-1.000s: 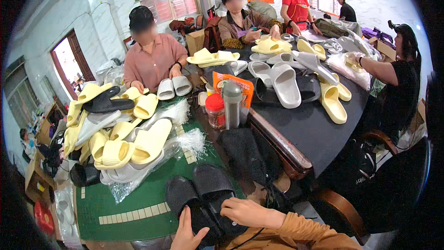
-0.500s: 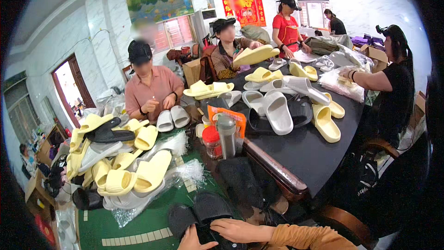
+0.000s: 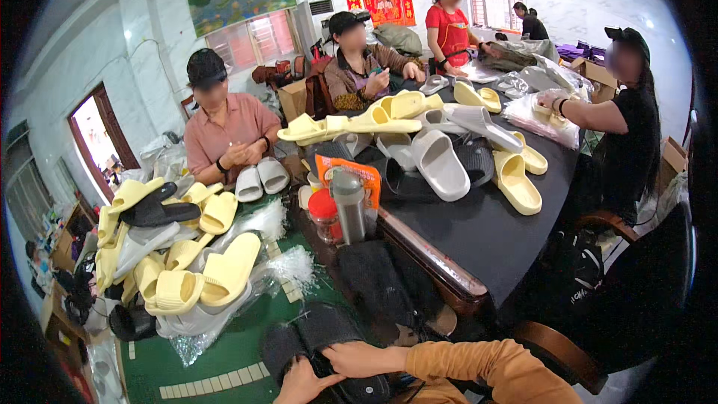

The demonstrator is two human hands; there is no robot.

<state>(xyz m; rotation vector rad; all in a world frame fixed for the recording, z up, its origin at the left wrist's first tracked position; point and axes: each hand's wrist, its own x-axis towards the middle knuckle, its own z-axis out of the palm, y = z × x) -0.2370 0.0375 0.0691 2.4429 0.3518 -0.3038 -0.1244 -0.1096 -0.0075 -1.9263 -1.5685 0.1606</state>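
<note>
Well, across the lower left of the frame spreads the green mat (image 3: 142, 363), and at bottom centre, by its right side, lies the pair of black slippers (image 3: 329, 325) under my hands. I judge them light, soft and springy, hardly fragile, perhaps slightly slick; the strap edge or sole rim seems the surest hold. My right hand (image 3: 360, 359) curls at the right slipper's strap opening; my left hand (image 3: 304, 381), thumb spread, reaches to the other. My fingertips are hidden, so I can't tell whether either pinches. The frame's bottom cuts off my left wrist; a small pale round mark (image 3: 369, 390) stays unreadable.
</note>
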